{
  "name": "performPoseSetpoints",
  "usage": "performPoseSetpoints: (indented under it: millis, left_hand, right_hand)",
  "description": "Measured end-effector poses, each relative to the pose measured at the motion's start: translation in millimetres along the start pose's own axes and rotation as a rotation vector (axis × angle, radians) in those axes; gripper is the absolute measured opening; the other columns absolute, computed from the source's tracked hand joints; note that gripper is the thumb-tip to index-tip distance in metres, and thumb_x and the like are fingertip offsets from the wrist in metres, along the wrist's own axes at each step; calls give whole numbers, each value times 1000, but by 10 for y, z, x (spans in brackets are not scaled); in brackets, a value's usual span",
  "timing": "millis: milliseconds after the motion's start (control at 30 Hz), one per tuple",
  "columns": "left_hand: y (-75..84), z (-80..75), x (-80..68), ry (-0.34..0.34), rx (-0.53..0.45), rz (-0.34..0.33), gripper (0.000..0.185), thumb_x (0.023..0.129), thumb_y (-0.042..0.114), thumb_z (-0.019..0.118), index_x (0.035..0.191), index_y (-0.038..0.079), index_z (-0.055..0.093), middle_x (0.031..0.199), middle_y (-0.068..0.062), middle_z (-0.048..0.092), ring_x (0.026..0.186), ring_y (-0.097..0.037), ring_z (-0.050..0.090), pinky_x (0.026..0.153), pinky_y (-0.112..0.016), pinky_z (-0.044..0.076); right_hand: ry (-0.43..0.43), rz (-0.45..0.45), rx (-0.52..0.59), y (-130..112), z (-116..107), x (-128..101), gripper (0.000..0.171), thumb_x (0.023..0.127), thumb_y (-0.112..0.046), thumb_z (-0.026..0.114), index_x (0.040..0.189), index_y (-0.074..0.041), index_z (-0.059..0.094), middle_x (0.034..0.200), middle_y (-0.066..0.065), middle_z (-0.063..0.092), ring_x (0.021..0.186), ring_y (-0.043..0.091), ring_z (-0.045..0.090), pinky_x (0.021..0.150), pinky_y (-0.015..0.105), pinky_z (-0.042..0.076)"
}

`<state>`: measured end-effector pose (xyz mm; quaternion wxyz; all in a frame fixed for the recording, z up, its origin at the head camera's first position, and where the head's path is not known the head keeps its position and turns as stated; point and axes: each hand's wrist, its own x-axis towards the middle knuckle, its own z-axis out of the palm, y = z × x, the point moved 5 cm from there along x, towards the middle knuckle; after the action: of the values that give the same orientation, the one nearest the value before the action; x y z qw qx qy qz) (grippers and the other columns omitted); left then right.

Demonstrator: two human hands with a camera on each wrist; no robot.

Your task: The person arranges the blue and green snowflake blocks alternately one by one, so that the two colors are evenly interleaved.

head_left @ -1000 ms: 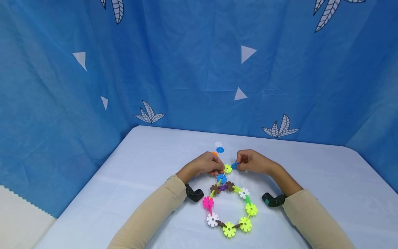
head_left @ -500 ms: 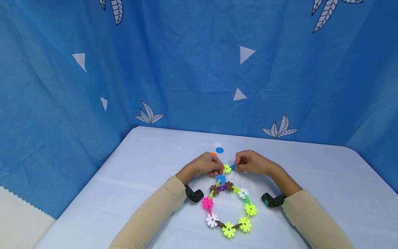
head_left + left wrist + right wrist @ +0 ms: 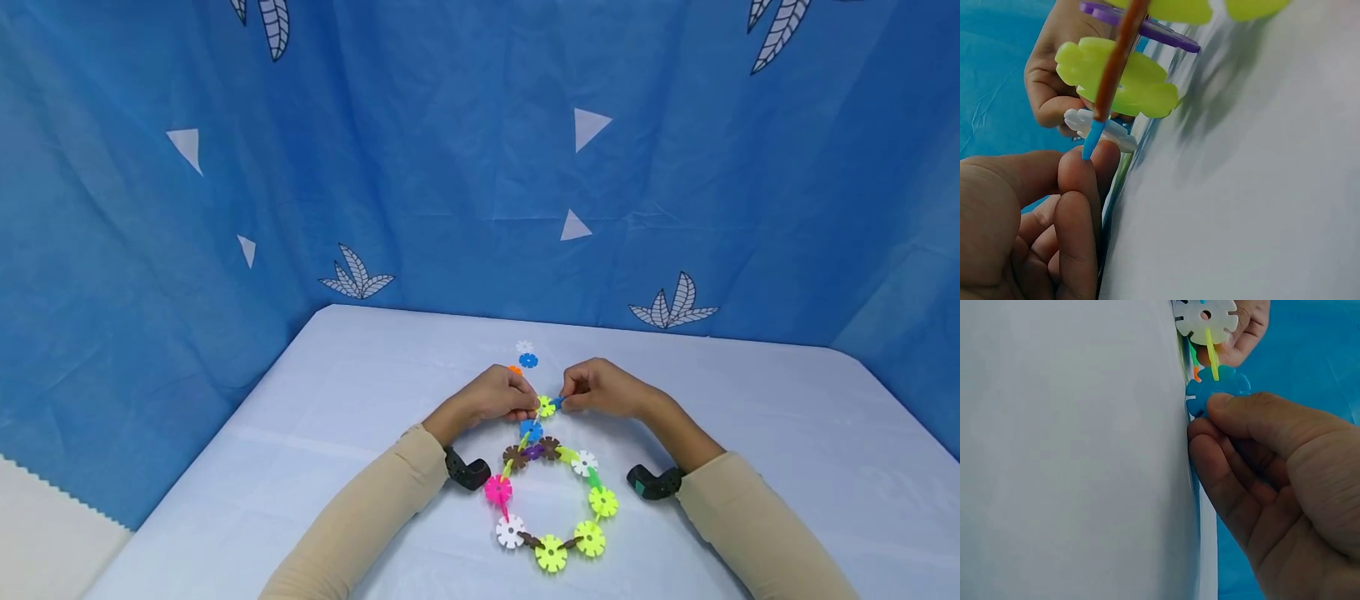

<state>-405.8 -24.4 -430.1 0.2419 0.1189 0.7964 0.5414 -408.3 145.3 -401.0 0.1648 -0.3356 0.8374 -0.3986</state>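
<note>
Pinching a small blue disc (image 3: 558, 402), the right hand (image 3: 600, 389) holds it at frame centre, edge-on and touching the right side of the lime-green disc (image 3: 546, 407). Left hand (image 3: 491, 395), fingers curled, grips that lime-green disc from its left. Chain's ring (image 3: 551, 500) trails toward lower centre on the table (image 3: 750, 467).
</note>
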Motion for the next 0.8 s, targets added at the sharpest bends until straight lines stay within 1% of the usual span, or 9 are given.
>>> performPoseSetpoints:
  millis: [100, 233, 333, 433, 500, 633, 667, 733, 800]
  left_hand:
    - [-8, 4, 12, 8, 4, -5, 11, 82, 20, 67, 85, 10, 68, 75, -5, 69, 60, -8, 60, 55, -21, 49]
    - [-11, 3, 9, 7, 22, 6, 12, 83, 22, 66, 85, 10, 68, 74, -5, 69, 59, -9, 59, 54, -22, 48]
    - [-10, -1, 3, 0, 29, 21, 12, 83, 23, 65, 85, 11, 68, 74, -4, 69, 57, -9, 57, 52, -22, 47]
    - [-5, 4, 3, -11, 32, 36, 14, 83, 24, 65, 86, 11, 69, 74, -4, 69, 57, -9, 57, 53, -22, 47]
    - [1, 9, 2, -16, 36, 41, 14, 83, 25, 65, 86, 12, 69, 75, -3, 69, 57, -9, 57, 53, -22, 47]
    - [2, -3, -15, -5, 33, 24, 14, 82, 25, 66, 86, 12, 69, 75, -3, 68, 57, -9, 56, 53, -22, 47]
    - [4, -6, -21, -1, 31, 20, 14, 82, 25, 66, 86, 11, 69, 75, -3, 68, 57, -9, 56, 53, -22, 47]
    - [5, -6, -29, -2, 23, 15, 14, 83, 25, 65, 86, 12, 69, 75, -3, 68, 56, -9, 56, 53, -21, 47]
    - [12, 7, -30, -13, 11, 20, 14, 83, 25, 65, 86, 12, 69, 75, -3, 69, 57, -9, 56, 53, -21, 47]
  right_hand:
    - [-1, -3, -25, -22, 1, 5, 9, 82, -11, 67, 77, -5, 62, 71, 14, 62, 59, 8, 49, 54, 21, 43]
    - [-3, 8, -46, -28, 10, 11, 7, 81, -8, 67, 78, -7, 61, 71, 10, 60, 59, 10, 49, 54, 22, 44]
    - [-24, 25, -67, -24, 12, 11, 7, 81, -7, 66, 85, -10, 61, 79, 7, 61, 65, 13, 51, 58, 24, 47]
    - [-41, 52, -83, -1, -32, 13, 15, 81, -3, 64, 93, -12, 62, 90, 5, 61, 76, 16, 56, 65, 27, 51]
    - [-13, 55, -97, 19, -102, 38, 19, 82, -1, 62, 97, -12, 62, 96, 6, 62, 83, 18, 58, 70, 29, 51]
    - [96, 21, -155, 61, -252, 203, 23, 86, -2, 58, 107, -9, 61, 101, 9, 63, 92, 19, 57, 80, 34, 49]
    - [114, 19, -177, 79, -273, 260, 25, 87, -4, 58, 110, -11, 61, 102, 9, 63, 93, 19, 57, 81, 34, 48]
    - [116, 22, -213, 108, -283, 375, 28, 88, -6, 57, 116, -12, 60, 106, 9, 62, 93, 19, 55, 80, 34, 48]
    - [92, 58, -256, 144, -264, 466, 32, 89, -10, 57, 120, -17, 59, 108, 7, 60, 92, 18, 53, 78, 32, 47]
